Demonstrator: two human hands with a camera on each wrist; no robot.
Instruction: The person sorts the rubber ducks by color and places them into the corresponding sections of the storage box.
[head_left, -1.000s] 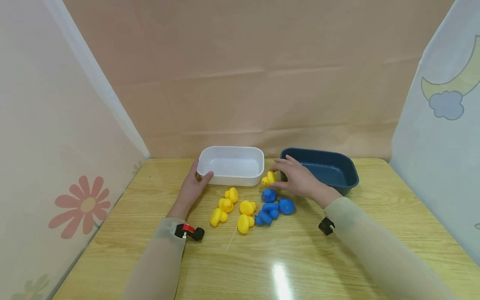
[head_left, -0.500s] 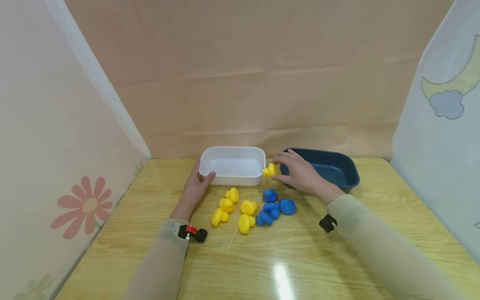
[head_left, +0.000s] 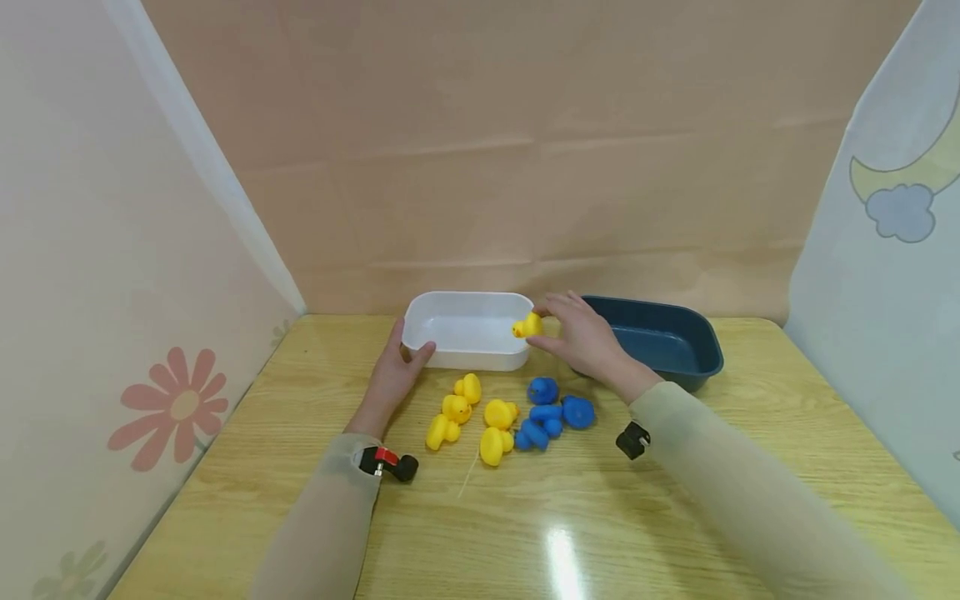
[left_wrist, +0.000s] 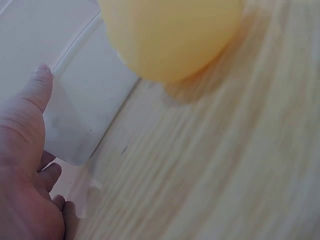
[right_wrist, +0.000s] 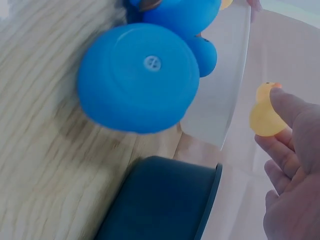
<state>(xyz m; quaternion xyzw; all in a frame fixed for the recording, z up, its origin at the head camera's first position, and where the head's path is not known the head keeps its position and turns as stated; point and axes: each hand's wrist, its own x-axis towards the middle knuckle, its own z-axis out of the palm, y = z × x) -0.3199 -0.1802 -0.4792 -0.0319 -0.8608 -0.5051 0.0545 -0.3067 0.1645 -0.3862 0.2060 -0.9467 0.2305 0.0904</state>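
My right hand [head_left: 588, 340] pinches a yellow rubber duck [head_left: 532, 324] between thumb and fingers, at the right end of the white plastic basin [head_left: 468, 361]. In the right wrist view the pinched duck [right_wrist: 266, 117] is held up beyond the basin's wall. My left hand [head_left: 392, 373] grips the basin's left end, thumb over the near rim and fingers around the side. The left wrist view shows that thumb [left_wrist: 37, 87] on the rim. Several yellow ducks [head_left: 492, 447] lie on the table before the basin, with several blue ducks [head_left: 577, 412] to their right.
A dark blue basin [head_left: 663, 346] stands right of the white one, partly behind my right forearm. The wooden table [head_left: 480, 533] ends at a tan paper backdrop [head_left: 465, 167]. Patterned cloths [head_left: 90, 250] hang on both sides.
My right hand has lifted the yellow duck up and left, from between the two basins to the white basin's right rim. The white basin and left hand appear slightly farther right as the view shifts.
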